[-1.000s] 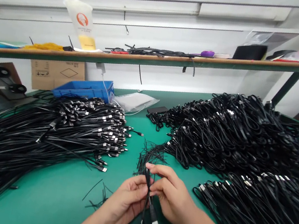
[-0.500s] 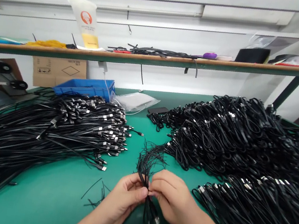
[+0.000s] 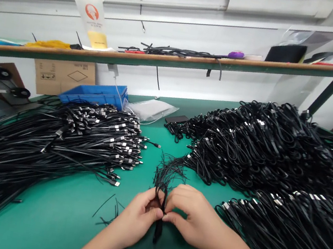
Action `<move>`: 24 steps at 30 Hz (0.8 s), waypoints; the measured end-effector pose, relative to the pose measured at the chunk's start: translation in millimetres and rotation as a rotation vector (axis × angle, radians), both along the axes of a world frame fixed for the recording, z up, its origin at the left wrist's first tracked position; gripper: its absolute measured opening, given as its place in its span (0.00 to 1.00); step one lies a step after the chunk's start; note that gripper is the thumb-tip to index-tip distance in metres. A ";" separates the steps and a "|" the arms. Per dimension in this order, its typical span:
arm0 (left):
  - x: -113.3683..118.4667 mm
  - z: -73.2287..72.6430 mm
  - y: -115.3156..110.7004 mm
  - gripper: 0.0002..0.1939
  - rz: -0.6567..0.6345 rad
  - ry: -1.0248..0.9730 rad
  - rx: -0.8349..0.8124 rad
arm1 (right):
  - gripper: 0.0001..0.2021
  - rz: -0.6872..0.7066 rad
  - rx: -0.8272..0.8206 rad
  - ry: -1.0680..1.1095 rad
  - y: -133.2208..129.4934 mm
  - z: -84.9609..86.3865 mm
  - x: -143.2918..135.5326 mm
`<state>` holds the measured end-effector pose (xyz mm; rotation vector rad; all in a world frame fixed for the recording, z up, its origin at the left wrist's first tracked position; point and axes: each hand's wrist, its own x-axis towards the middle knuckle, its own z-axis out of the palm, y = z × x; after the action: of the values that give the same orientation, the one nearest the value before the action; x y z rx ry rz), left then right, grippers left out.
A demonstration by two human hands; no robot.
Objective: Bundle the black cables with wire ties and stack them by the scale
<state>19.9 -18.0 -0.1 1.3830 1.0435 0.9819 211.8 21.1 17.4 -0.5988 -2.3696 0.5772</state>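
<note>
Near the front of the table, a folded black USB cable (image 3: 158,231) hangs upright between my two hands, its loops above the fingers and its lower end below them. My left hand (image 3: 137,218) is closed around the middle of this cable, thumb in front. My right hand (image 3: 193,217) presses its thumb and fingertips together against the cable's right side at the same height. Whatever lies in that pinch is too small to make out. Just beyond the hands is a loose heap of thin black ties (image 3: 171,170).
Many straight black USB cables (image 3: 95,142) lie heaped at left; folded cables (image 3: 247,143) are piled at right, with a row (image 3: 289,232) in front. Loose strands (image 3: 109,217) lie by my left wrist. A blue bin (image 3: 94,95) and a shelf (image 3: 165,60) stand behind.
The cable bundle has turned: its lower end now hangs straighter, and the metal plug seen there before no longer shows. Both hands stay at its middle. The camera view has shifted slightly.
</note>
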 end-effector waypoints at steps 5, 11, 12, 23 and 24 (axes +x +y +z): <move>0.4 6.6 -3.0 0.06 -0.001 0.032 0.021 | 0.08 -0.025 -0.225 0.167 -2.7 -3.5 -7.1; 2.5 -1.9 -3.3 0.09 0.106 0.167 0.356 | 0.09 -0.112 -0.652 0.337 -4.5 -12.8 -16.3; 2.6 -2.7 -3.9 0.10 0.122 0.191 0.440 | 0.10 -0.111 -0.737 0.368 -5.1 -13.8 -17.5; -4.9 7.1 -10.1 0.19 0.007 0.729 0.971 | 0.17 -0.171 -1.227 0.724 -12.9 -17.0 -27.2; -4.1 6.7 -9.3 0.19 0.007 0.726 0.949 | 0.19 -0.183 -1.185 0.749 -11.5 -16.6 -27.0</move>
<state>15.8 -27.3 6.6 2.6539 1.1250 1.0466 184.7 9.6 0.8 -0.8486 -1.0870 1.7553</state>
